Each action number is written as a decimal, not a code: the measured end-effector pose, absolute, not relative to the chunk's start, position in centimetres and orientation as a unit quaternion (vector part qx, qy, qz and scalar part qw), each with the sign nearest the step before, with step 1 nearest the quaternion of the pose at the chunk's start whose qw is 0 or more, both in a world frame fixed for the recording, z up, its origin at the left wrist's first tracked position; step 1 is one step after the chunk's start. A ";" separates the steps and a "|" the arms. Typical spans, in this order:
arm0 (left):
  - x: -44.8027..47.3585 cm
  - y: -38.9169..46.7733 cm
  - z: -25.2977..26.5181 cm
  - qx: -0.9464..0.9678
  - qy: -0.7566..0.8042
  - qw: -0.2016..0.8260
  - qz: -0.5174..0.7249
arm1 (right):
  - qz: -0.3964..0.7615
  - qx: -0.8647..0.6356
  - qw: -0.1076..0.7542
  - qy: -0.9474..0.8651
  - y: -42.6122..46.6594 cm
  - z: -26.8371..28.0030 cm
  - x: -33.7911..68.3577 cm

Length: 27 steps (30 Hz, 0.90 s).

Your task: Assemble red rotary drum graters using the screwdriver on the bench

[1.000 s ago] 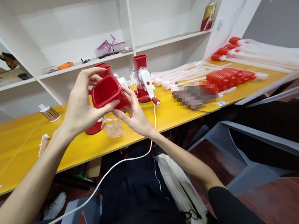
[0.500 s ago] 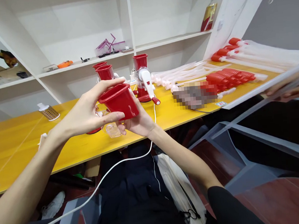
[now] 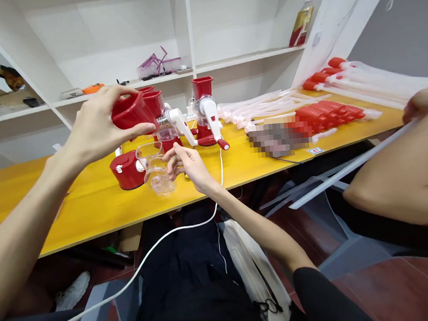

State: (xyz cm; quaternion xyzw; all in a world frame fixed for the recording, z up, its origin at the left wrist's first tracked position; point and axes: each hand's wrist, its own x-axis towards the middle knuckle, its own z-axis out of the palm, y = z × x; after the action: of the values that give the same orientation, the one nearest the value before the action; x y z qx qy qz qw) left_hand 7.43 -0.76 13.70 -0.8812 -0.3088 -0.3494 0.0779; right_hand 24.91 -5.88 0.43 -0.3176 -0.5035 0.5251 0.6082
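My left hand [image 3: 98, 122] is closed around a red plastic hopper [image 3: 132, 112], holding it tilted above the table with its wide mouth toward my palm. Below it, the clear plastic housing [image 3: 160, 181] of a rotary grater lies on the yellow table. A red grater base [image 3: 126, 171] rests just left of that housing, with a white knob between them. My right hand [image 3: 188, 165] is beside the housing's right side, its fingers loosely bent and apart; whether the fingertips touch the clear plastic is hard to tell. Assembled red rotary graters [image 3: 204, 107] with white cranks stand behind.
Red ribbed parts [image 3: 329, 112] and long translucent tubes [image 3: 269, 104] lie on the right of the table [image 3: 92, 209]. A white cable [image 3: 175, 230] crosses my lap. At right, another person's arm [image 3: 404, 180] holds a pale strip. White shelves [image 3: 250, 56] rise behind.
My left hand has lifted the hopper up and left, away from my right hand. My right hand has let go of it and lowered toward the clear housing. The other person's arm has come further in.
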 end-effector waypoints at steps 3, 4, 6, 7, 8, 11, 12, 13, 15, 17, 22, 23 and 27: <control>6.9 0.6 13.1 -0.875 -0.366 0.086 -0.303 | 0.472 -0.338 0.628 -0.519 -5.2 -0.2 24.9; 6.8 0.8 12.8 -0.874 -0.381 0.096 -0.285 | 0.453 -0.340 0.632 -0.529 -5.1 -0.4 24.8; 6.8 0.8 12.2 -0.873 -0.400 0.114 -0.254 | 0.431 -0.339 0.631 -0.549 -4.9 -0.8 24.6; 6.9 0.8 12.0 -0.875 -0.403 0.116 -0.243 | 0.427 -0.339 0.628 -0.556 -4.9 -0.9 24.6; 6.9 0.7 11.7 -0.878 -0.403 0.113 -0.234 | 0.426 -0.338 0.625 -0.560 -4.8 -1.1 24.5; 7.0 0.7 11.2 -0.882 -0.406 0.100 -0.216 | 0.424 -0.341 0.619 -0.566 -4.7 -1.3 24.5; 7.0 0.8 11.0 -0.882 -0.409 0.100 -0.210 | 0.423 -0.340 0.618 -0.568 -4.7 -1.3 24.5; 7.0 0.9 10.8 -0.882 -0.413 0.100 -0.203 | 0.423 -0.340 0.617 -0.570 -4.7 -1.3 24.5; 7.0 1.3 10.3 -0.883 -0.417 0.095 -0.192 | 0.421 -0.341 0.618 -0.570 -4.6 -1.3 24.5; 6.8 1.7 9.7 -0.888 -0.412 0.075 -0.189 | 0.408 -0.347 0.626 -0.567 -4.6 -1.4 24.6; 6.4 2.6 8.4 -0.899 -0.373 0.013 -0.231 | 0.353 -0.370 0.637 -0.577 -4.2 -1.8 24.7; 6.3 2.7 8.1 -0.901 -0.366 0.008 -0.233 | 0.345 -0.375 0.636 -0.580 -4.1 -1.9 24.7; 6.6 2.9 6.5 -0.912 -0.350 -0.020 -0.212 | 0.329 -0.390 0.634 -0.581 -3.8 -2.3 24.6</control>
State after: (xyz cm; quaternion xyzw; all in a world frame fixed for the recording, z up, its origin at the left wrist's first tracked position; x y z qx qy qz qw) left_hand 6.57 2.93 6.53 -0.9122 -0.3500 -0.2122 -0.0201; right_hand 24.64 -3.77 -2.30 -0.3901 -0.5810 0.3287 0.6341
